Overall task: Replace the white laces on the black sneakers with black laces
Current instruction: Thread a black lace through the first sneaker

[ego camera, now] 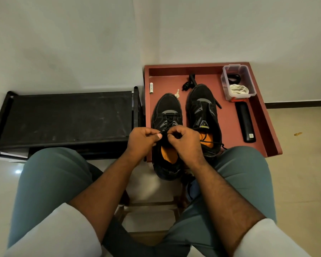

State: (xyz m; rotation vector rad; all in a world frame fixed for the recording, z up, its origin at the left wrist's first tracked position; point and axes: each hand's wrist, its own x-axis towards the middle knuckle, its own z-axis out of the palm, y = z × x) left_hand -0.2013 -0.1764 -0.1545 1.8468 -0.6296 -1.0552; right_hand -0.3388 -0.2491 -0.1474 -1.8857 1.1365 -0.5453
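Two black sneakers with orange insoles stand side by side on a red table (263, 115). The left sneaker (167, 110) has a black lace (168, 121) crossed through its eyelets. My left hand (142, 137) and my right hand (183, 140) meet over its tongue, each pinching the black lace at the top. The right sneaker (204, 108) has a loose black lace trailing over its insole and off its side. White laces (238, 89) lie bundled in a clear plastic box (248, 71) at the table's back right.
A black remote-like bar (246, 123) lies right of the sneakers. A small key (177, 94), a white battery (151, 88) and a black clip object (189, 83) lie behind them. A black fabric rack (63, 115) stands to the left. My knees flank the table's front.
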